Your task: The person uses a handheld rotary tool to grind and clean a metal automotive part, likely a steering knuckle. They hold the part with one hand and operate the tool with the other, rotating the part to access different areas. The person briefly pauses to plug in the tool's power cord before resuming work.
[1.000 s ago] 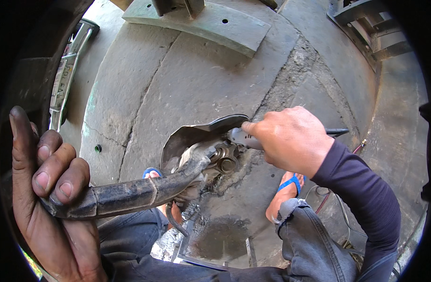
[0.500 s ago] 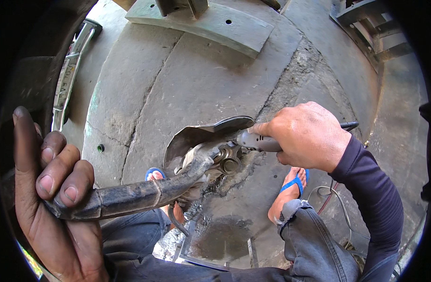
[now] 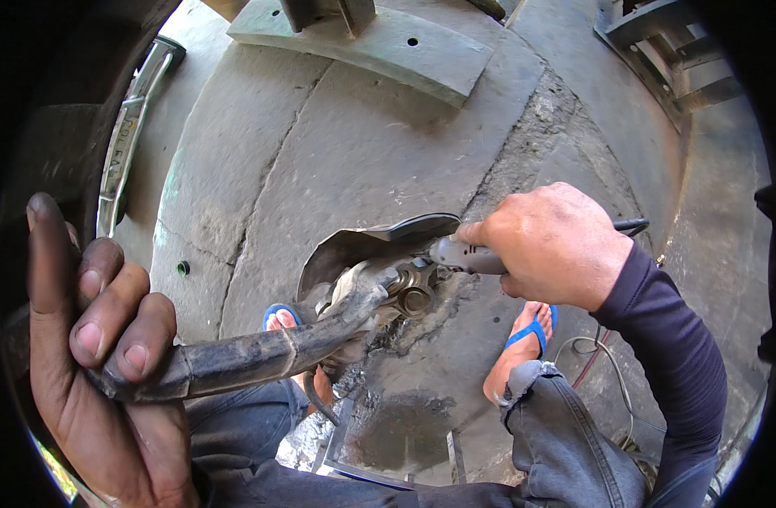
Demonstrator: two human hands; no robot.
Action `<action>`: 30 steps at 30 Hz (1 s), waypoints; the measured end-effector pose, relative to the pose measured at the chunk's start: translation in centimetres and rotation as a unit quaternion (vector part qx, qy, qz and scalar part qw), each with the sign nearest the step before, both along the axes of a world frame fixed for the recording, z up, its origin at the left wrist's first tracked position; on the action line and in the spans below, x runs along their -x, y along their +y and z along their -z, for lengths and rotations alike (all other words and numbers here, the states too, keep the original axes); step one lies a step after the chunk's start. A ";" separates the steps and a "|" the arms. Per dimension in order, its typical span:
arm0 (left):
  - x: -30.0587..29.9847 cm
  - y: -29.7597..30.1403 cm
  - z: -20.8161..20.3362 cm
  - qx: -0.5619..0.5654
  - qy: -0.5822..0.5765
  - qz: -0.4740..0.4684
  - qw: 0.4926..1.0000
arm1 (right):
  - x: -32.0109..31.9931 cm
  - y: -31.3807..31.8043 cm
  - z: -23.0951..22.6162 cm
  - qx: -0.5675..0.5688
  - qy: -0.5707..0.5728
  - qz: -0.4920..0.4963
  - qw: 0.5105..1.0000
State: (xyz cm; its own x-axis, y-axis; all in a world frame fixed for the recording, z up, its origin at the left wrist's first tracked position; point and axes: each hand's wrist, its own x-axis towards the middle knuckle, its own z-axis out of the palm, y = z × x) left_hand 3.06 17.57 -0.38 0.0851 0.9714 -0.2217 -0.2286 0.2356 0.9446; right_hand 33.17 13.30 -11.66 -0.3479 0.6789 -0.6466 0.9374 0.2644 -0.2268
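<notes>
My left hand (image 3: 109,372) has its lower fingers curled round the near end of a worn, dark metal knuckle arm (image 3: 236,362), with the index finger pointing up. The arm curves away to the right toward a greasy round joint (image 3: 415,300). A thin, bent metal dust shield (image 3: 341,245) stands behind that joint. In my right hand (image 3: 561,241) is a grey rotary tool (image 3: 460,256), gripped from above with a finger along its body. The tool's nose meets the metal just above the round joint; its bit is too small to make out.
A heavy steel plate (image 3: 363,52) with bolt holes lies on the cracked concrete floor at the far side. Steel framework (image 3: 667,59) stands far right, a chrome bumper (image 3: 127,140) far left. Cables (image 3: 629,398) trail beside my right leg. My feet in blue flip-flops flank the part.
The metal arm, the joint and the shield sit slightly farther right and lower in the picture. My left hand has shifted a little with the arm; both grips are unchanged.
</notes>
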 end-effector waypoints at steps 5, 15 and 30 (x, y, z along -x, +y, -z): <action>0.0 0.0 0.1 -0.004 -0.007 -0.001 1.000 | 0.3 0.1 0.2 -0.023 0.037 0.001 0.999; -0.4 0.1 0.1 -0.008 -0.016 0.001 1.000 | 0.1 0.0 0.2 -0.054 0.041 -0.025 0.997; -1.2 -0.5 0.0 -0.001 -0.030 -0.031 0.999 | -0.1 0.1 -0.7 -0.041 0.065 -0.010 0.997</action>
State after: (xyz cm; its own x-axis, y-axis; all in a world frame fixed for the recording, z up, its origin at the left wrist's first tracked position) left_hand 4.29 17.12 -0.41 0.0379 0.9756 -0.2162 -0.2990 0.2175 0.9291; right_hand 33.28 13.44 -10.94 -0.4385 0.7200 -0.5379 0.8961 0.3047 -0.3226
